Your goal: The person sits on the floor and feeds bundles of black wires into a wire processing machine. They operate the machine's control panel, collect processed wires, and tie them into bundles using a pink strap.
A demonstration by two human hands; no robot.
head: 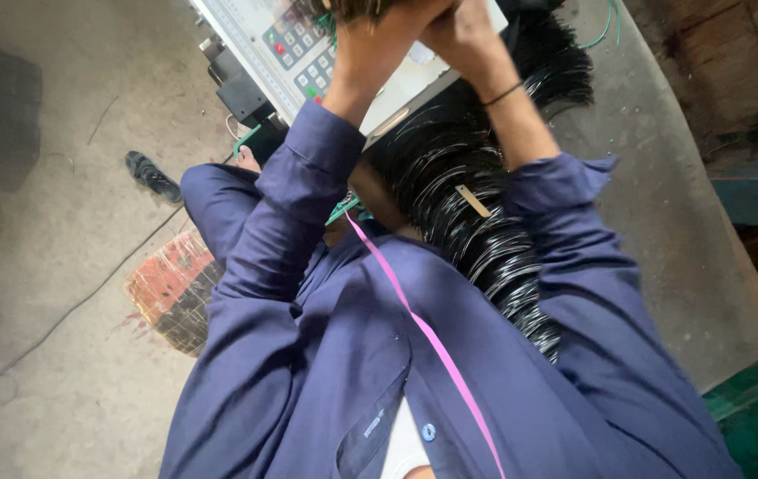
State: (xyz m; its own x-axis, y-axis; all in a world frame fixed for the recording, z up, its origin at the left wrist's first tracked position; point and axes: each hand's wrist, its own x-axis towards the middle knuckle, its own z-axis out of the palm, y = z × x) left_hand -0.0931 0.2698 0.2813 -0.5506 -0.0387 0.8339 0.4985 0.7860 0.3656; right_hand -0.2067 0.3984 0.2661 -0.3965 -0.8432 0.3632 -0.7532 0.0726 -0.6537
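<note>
Both my hands are raised together at the top edge. My left hand [379, 44] and my right hand [463, 35], which has a thin black band at the wrist, close on a bundle of dark wires [357, 9] that is mostly cut off by the frame. They are held over a white control panel [259, 35] with a keypad. Under my right forearm, a thick heap of glossy black wire loops [468, 213] lies along the grey table [663, 222]. My blue sleeves and shirt fill the lower frame.
A pink strap [423, 328] runs down across my chest. Green wire pieces [605, 31] lie on the table at the top. On the concrete floor to the left are a dark sandal [153, 177], a thin cable and a reddish woven block [175, 288].
</note>
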